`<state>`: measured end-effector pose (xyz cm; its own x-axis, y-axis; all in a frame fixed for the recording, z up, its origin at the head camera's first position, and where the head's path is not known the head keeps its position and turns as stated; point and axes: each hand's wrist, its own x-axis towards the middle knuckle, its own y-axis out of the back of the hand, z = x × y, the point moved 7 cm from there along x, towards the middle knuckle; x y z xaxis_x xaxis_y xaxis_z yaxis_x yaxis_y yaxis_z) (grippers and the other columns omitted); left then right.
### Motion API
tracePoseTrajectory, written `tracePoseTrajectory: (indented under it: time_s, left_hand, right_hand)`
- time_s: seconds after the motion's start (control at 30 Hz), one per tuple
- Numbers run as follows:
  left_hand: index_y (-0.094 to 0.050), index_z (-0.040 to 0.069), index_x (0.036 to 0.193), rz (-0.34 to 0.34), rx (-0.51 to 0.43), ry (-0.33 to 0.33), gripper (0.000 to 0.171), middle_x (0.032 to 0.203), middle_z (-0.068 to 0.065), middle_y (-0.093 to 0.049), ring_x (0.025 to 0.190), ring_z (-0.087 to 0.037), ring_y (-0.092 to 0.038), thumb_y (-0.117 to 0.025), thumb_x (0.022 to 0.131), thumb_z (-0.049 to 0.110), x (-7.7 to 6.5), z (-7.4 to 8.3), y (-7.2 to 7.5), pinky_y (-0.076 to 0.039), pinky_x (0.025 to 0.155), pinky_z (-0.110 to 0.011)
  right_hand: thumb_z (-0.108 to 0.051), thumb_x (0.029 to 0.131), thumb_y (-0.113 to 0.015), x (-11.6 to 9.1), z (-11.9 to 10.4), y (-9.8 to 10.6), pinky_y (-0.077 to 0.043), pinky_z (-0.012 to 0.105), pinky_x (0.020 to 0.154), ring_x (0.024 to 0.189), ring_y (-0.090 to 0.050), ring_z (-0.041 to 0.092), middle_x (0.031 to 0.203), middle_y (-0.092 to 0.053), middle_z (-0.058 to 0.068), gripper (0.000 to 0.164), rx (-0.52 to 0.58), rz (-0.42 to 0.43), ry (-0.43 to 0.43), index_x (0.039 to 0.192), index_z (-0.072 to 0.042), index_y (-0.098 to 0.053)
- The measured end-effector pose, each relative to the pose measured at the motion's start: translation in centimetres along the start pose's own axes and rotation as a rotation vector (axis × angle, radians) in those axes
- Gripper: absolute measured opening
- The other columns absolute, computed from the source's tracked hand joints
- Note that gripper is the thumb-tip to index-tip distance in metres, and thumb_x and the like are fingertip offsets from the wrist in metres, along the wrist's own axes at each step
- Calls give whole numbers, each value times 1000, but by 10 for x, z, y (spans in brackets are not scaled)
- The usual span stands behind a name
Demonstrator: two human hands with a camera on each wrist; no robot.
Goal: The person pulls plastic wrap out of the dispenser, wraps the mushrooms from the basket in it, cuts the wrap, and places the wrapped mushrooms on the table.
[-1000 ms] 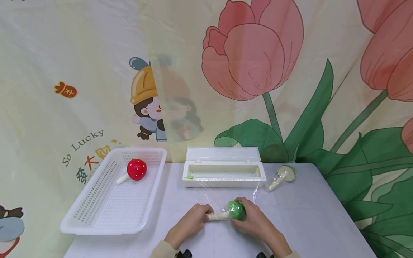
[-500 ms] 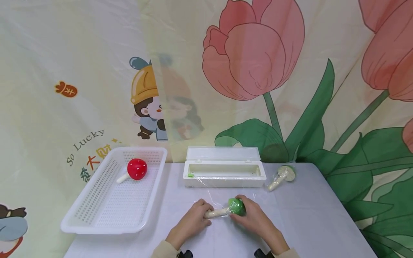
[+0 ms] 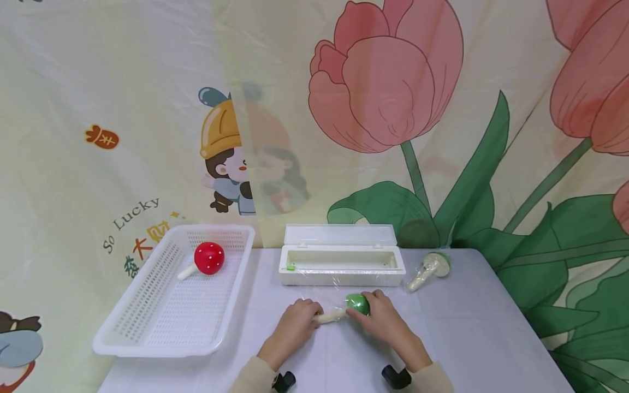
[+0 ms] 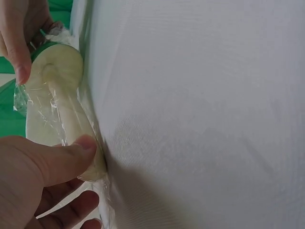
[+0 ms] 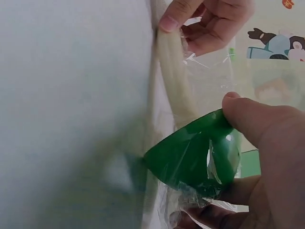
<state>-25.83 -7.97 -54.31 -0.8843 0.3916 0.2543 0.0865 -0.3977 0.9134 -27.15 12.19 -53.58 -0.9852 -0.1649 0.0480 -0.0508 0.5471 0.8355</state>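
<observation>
A toy mushroom with a green cap (image 3: 357,303) and a pale stem (image 3: 332,316) lies level between my hands, just above or on the tablecloth. Clear plastic film (image 5: 209,78) clings around its cap and stem. My left hand (image 3: 296,323) pinches the stem's end, thumb on the near side, as the left wrist view shows. My right hand (image 3: 385,321) holds the cap, with the thumb (image 5: 238,110) at its rim and fingers beneath, partly hidden by the cap. Behind them stands a white cling film box (image 3: 342,278) with its lid raised.
A white perforated basket (image 3: 162,349) at the left holds a red toy mushroom (image 3: 208,258) with white dots. Another toy mushroom (image 3: 430,269), wrapped in film, lies right of the box. A small green slider (image 3: 291,268) sits on the box's front edge. A printed curtain (image 3: 275,109) hangs behind the table.
Both hands have moved slightly away from me, toward the box, with the green mushroom. The film stretched between the box and the hands now looks slacker. Basket and box stay put.
</observation>
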Motion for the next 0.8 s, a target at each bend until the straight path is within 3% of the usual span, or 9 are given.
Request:
tracePoseTrajectory:
  time_s: [0.1, 0.2, 0.33, 0.47, 0.57, 0.67, 0.8]
  left_hand:
    - [-78, 17, 96, -16, 23, -6, 21, 86, 6, -71, 78, -14, -61, -87, 77, 14, 2, 0, 0, -48, 67, -30]
    - [-78, 17, 97, -30, 30, 3, 20, 86, 5, -71, 77, -15, -61, -86, 79, 14, 3, 1, 0, -48, 65, -30]
    - [-78, 17, 97, -39, 24, 9, 20, 86, 4, -70, 75, -14, -59, -85, 79, 14, 4, 0, 1, -46, 63, -29]
    - [-78, 17, 100, -70, -22, 23, 20, 87, 4, -70, 77, -12, -59, -85, 81, 19, 7, -6, 4, -47, 65, -29]
    - [-76, 15, 104, -92, -95, 73, 21, 93, 2, -70, 84, -15, -62, -82, 85, 22, 11, -17, 13, -52, 72, -34]
    - [-75, 13, 106, -44, -137, 127, 19, 95, 0, -71, 89, -17, -65, -79, 88, 20, 16, -31, 30, -54, 75, -37]
    - [-74, 12, 102, 105, -118, 176, 14, 89, 1, -70, 82, -17, -65, -78, 89, 15, 22, -49, 58, -53, 69, -35]
  right_hand:
    - [-50, 88, -78, 0, -2, 5, -54, 48, 89, 110, -59, 31, 124, -60, 18, 70, -6, 7, 26, 133, 1, -62]
    - [-33, 85, -85, -1, -6, 8, -51, 53, 98, 122, -56, 37, 134, -58, 17, 65, 19, 11, 117, 138, -5, -60]
    - [-12, 81, -88, -1, -9, 8, -50, 55, 100, 125, -55, 39, 136, -58, 17, 63, 38, 21, 217, 137, -9, -60]
    - [-13, 81, -88, 1, -6, 8, -53, 52, 96, 118, -58, 35, 128, -60, 15, 59, 34, 29, 205, 134, -12, -61]
    - [-15, 82, -87, 2, -6, 6, -53, 50, 95, 117, -58, 32, 127, -60, 14, 59, 41, 10, 176, 135, -13, -61]
    - [-15, 82, -87, 2, -5, 4, -53, 51, 97, 118, -58, 32, 129, -58, 14, 59, 52, -6, 149, 135, -13, -61]
    - [-15, 83, -87, 2, -6, 3, -54, 51, 98, 119, -58, 32, 130, -58, 15, 58, 58, -11, 137, 135, -13, -61]
